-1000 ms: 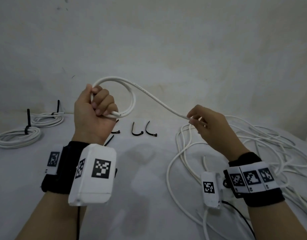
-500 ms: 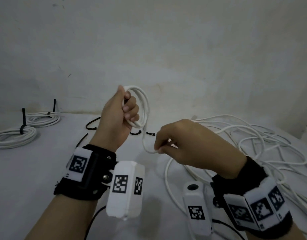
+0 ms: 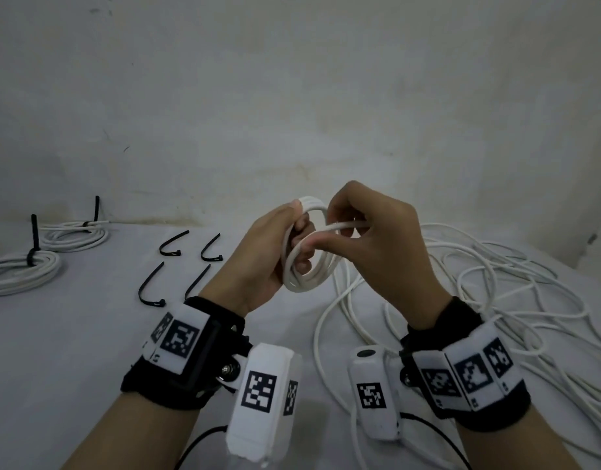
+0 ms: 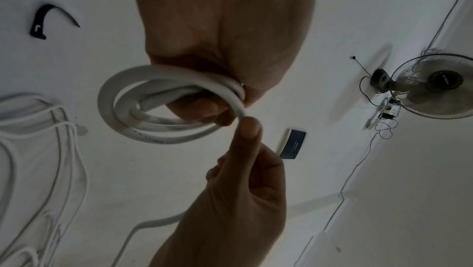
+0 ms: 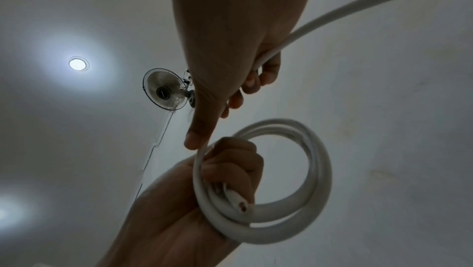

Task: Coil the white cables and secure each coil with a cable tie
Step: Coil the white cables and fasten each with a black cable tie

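My left hand [image 3: 275, 245] grips a small coil of white cable [image 3: 307, 283] of about three turns, held upright above the table; its cut end [image 5: 242, 206] pokes out by my curled fingers. My right hand [image 3: 370, 232] holds the running part of the same cable [image 3: 343, 226] in its curled fingers, and its thumb lies against the coil's top. The coil [image 4: 120, 125] and that thumb [image 4: 249, 129] show in the left wrist view. Loose white cable [image 3: 478, 300] sprawls on the table to the right. Several black cable ties [image 3: 151, 286] lie at centre left.
Two tied coils [image 3: 24, 269] with black ties stand at the far left, near the wall [image 3: 292, 96]. The white table [image 3: 72, 351] shows bare in front of my left wrist. A wall fan [image 4: 435, 87] and a ceiling light [image 5: 79, 64] appear in the wrist views.
My right hand has swung left from the loose cable up to my left hand, laying another turn on the coil. The coil has grown from one loop to about three.
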Demonstrator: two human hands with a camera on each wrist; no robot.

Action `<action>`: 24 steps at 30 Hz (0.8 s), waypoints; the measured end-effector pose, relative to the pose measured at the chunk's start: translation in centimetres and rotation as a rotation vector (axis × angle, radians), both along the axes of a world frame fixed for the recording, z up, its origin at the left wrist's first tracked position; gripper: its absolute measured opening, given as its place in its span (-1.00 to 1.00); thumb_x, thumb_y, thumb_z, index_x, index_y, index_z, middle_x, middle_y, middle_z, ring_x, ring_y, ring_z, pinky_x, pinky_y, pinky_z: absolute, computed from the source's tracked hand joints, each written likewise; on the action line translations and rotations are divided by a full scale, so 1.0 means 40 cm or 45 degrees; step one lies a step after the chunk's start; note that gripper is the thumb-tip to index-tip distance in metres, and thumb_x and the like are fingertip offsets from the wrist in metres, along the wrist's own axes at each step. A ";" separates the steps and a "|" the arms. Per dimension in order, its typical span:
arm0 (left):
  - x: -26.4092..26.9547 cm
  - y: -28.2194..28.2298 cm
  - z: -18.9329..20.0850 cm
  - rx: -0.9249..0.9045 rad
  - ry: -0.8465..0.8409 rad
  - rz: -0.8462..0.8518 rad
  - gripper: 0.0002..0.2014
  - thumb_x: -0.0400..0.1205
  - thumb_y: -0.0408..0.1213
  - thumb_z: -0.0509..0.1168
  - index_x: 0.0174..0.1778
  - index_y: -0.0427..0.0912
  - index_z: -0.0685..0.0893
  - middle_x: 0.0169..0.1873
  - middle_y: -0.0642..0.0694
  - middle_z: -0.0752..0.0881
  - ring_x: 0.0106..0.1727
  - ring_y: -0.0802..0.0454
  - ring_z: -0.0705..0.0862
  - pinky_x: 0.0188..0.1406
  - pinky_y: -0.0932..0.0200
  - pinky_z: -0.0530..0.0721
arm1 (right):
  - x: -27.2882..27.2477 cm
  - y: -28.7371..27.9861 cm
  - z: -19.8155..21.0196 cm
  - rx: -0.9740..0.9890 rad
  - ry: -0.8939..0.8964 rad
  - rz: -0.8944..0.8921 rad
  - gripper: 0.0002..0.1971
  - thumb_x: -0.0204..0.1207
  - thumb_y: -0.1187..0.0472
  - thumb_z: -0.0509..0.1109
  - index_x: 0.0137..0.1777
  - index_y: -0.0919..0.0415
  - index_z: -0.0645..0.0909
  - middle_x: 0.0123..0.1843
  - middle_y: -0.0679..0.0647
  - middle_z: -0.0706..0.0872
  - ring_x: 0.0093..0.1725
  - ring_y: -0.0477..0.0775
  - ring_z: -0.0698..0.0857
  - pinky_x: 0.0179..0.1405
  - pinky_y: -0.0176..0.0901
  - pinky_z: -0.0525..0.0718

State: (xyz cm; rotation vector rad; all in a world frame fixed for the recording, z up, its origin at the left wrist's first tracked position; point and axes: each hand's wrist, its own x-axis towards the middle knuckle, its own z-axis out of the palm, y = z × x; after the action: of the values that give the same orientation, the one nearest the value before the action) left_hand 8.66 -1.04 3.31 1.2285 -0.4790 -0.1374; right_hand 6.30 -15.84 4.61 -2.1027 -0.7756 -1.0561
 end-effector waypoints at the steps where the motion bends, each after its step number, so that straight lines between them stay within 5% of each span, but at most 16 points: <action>1: -0.002 0.000 0.001 0.020 -0.017 -0.005 -0.65 0.77 -0.21 -0.05 -0.36 -0.17 0.33 -0.61 0.03 0.39 -0.58 0.13 0.36 -0.60 0.30 0.37 | 0.001 0.003 -0.002 0.007 -0.016 0.000 -0.61 0.31 -0.05 0.59 -0.29 0.22 0.53 -0.43 0.00 0.58 -0.43 0.04 0.54 -0.47 0.00 0.52; 9: -0.008 -0.006 0.000 -0.014 0.061 -0.169 -0.56 0.74 -0.20 -0.03 -0.51 -0.17 0.35 -0.65 0.02 0.29 -0.71 0.19 0.23 -0.69 0.36 0.16 | 0.000 0.012 -0.003 0.014 -0.087 -0.054 -0.59 0.33 -0.09 0.55 -0.31 0.24 0.51 -0.47 0.00 0.52 -0.47 0.01 0.46 -0.47 -0.09 0.48; 15: 0.001 -0.004 -0.009 -0.043 0.083 -0.152 -0.48 0.74 -0.18 -0.03 -0.61 -0.12 0.39 -0.70 0.02 0.28 -0.75 0.17 0.24 -0.73 0.36 0.20 | -0.006 0.012 0.003 -0.119 -0.159 -0.075 -0.59 0.33 -0.17 0.47 -0.32 0.17 0.49 -0.47 -0.04 0.55 -0.39 -0.01 0.43 -0.13 -0.21 0.35; 19: -0.002 -0.005 -0.007 -0.037 0.109 -0.167 -0.48 0.74 -0.16 -0.03 -0.59 -0.13 0.44 -0.71 0.02 0.32 -0.77 0.19 0.24 -0.78 0.39 0.22 | 0.004 -0.001 0.006 -0.046 -0.090 -0.060 -0.62 0.34 -0.13 0.53 -0.31 0.09 0.45 -0.48 -0.04 0.52 -0.44 -0.04 0.46 -0.24 -0.25 0.37; 24: -0.018 -0.012 0.006 -0.085 0.199 -0.340 -0.64 0.51 -0.03 0.13 -0.59 -0.08 0.43 -0.74 0.05 0.25 -0.82 0.24 0.16 -0.75 0.36 0.00 | 0.026 -0.010 0.003 0.102 -0.100 -0.034 -0.64 0.36 -0.07 0.52 -0.31 0.17 0.46 -0.32 0.01 0.50 -0.33 -0.13 0.44 -0.34 -0.45 0.40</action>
State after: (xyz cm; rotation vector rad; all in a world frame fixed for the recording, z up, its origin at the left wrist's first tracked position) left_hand 7.94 -1.52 3.53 1.0749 -0.5051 -0.4383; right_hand 7.34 -16.23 4.75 -2.0199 -0.7322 -1.1711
